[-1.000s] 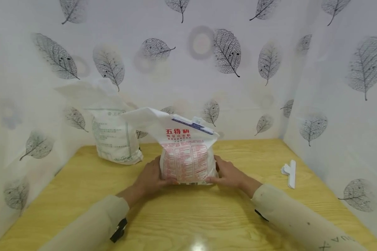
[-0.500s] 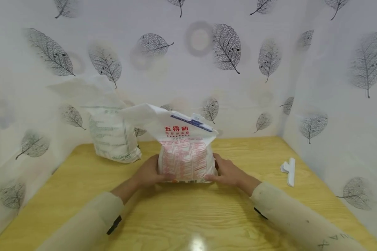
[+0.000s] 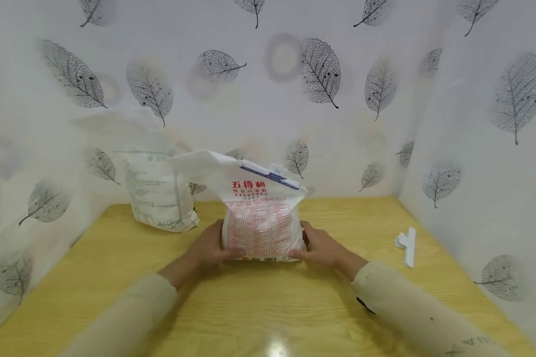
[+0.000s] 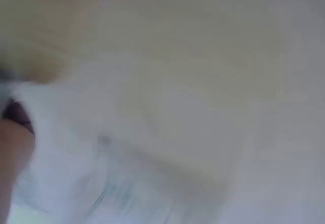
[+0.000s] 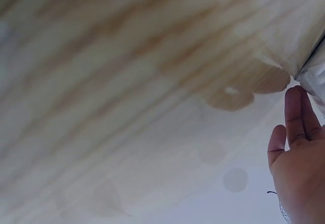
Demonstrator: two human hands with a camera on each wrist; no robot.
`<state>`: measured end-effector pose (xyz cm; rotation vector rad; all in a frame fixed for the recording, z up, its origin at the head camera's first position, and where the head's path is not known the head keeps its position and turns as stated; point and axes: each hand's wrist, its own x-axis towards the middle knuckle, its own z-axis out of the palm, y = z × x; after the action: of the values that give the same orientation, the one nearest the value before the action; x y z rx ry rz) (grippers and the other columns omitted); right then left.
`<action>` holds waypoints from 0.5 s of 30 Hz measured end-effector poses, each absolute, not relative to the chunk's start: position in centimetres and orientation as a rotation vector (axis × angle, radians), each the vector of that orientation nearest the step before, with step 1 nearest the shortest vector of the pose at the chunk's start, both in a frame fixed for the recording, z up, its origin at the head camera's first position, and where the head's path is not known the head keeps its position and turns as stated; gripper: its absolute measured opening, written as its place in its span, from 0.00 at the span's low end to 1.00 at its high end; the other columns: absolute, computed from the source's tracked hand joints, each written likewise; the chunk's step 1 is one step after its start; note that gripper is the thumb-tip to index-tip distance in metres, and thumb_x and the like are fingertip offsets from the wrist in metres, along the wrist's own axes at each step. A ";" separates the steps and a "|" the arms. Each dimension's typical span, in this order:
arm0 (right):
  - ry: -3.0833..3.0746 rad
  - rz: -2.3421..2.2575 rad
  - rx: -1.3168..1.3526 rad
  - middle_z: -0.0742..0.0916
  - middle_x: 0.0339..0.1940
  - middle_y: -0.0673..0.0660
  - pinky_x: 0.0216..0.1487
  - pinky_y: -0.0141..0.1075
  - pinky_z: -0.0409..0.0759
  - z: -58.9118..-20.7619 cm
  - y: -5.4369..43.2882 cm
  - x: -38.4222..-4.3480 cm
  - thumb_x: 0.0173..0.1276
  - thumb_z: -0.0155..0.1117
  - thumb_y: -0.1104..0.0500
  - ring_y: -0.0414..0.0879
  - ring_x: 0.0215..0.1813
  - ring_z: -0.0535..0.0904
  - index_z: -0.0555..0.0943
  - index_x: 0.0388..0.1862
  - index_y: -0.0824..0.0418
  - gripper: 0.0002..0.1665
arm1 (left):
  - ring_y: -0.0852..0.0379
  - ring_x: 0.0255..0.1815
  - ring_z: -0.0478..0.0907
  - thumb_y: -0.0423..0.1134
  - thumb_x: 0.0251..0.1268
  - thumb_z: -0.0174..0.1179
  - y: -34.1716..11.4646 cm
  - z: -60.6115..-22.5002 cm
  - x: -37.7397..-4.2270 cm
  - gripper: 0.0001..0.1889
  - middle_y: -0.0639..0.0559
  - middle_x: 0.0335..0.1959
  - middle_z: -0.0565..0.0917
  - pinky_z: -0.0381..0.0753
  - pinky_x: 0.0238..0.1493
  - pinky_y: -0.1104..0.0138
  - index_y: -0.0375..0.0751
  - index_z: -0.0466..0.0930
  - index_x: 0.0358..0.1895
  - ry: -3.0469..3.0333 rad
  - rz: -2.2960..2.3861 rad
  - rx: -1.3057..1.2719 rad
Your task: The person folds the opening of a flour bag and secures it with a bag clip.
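Note:
A white flour bag [image 3: 261,230] with red print stands on the table in the head view. Its top is folded over and held by a white and blue bag clip [image 3: 272,177], while one corner sticks out to the left. My left hand [image 3: 204,248] holds the bag's left side, thumb across the lower front, and its other fingers are hidden. On the right side my right hand [image 3: 325,248] grips the bag in the same way. The right wrist view shows this hand [image 5: 304,158] with fingers reaching to the bag's edge. The left wrist view is badly blurred.
A second white bag [image 3: 156,193] with green print stands at the back left of the wooden table [image 3: 268,307]. A white clip [image 3: 407,247] lies at the right. Leaf-patterned cloth [image 3: 259,119] surrounds the table at the back and sides.
The head view shifts slightly. Both hands keep their hold on the flour bag, which stays in about the same place.

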<state>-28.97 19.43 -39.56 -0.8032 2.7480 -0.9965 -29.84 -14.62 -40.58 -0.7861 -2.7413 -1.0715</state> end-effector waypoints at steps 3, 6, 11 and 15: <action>2.771 -0.985 -0.785 0.83 0.59 0.56 0.58 0.45 0.79 -40.2 19.6 -28.8 0.63 0.70 0.36 0.45 0.56 0.81 0.55 0.77 0.61 0.56 | 0.47 0.59 0.79 0.60 0.49 0.74 -14.6 -40.5 -30.0 0.44 0.47 0.57 0.80 0.73 0.65 0.47 0.42 0.67 0.66 -2.810 -1.196 -0.777; 2.779 -0.974 -0.779 0.84 0.59 0.56 0.57 0.44 0.79 -40.5 19.8 -28.6 0.63 0.70 0.38 0.44 0.55 0.81 0.56 0.77 0.60 0.54 | 0.46 0.62 0.77 0.61 0.49 0.74 -14.5 -40.7 -30.0 0.45 0.47 0.59 0.80 0.70 0.68 0.46 0.41 0.67 0.67 -2.877 -1.242 -0.743; 2.762 -0.995 -0.816 0.84 0.59 0.56 0.56 0.43 0.79 -40.4 19.6 -28.7 0.64 0.69 0.36 0.43 0.54 0.81 0.55 0.77 0.60 0.54 | 0.46 0.60 0.78 0.66 0.49 0.72 -14.8 -40.5 -29.6 0.47 0.46 0.60 0.80 0.73 0.66 0.48 0.41 0.66 0.67 -2.876 -1.053 -0.721; 2.756 -0.987 -0.817 0.84 0.56 0.56 0.54 0.43 0.79 -40.2 19.1 -28.7 0.64 0.69 0.37 0.42 0.50 0.81 0.55 0.77 0.60 0.55 | 0.47 0.55 0.81 0.70 0.53 0.65 -15.2 -41.0 -29.4 0.46 0.43 0.59 0.81 0.79 0.57 0.51 0.41 0.66 0.67 -2.792 -0.756 -0.794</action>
<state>-28.74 19.13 -40.18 -0.8172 2.7561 -0.9872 -29.41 -15.21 -41.01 -0.7944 -2.7919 -0.7564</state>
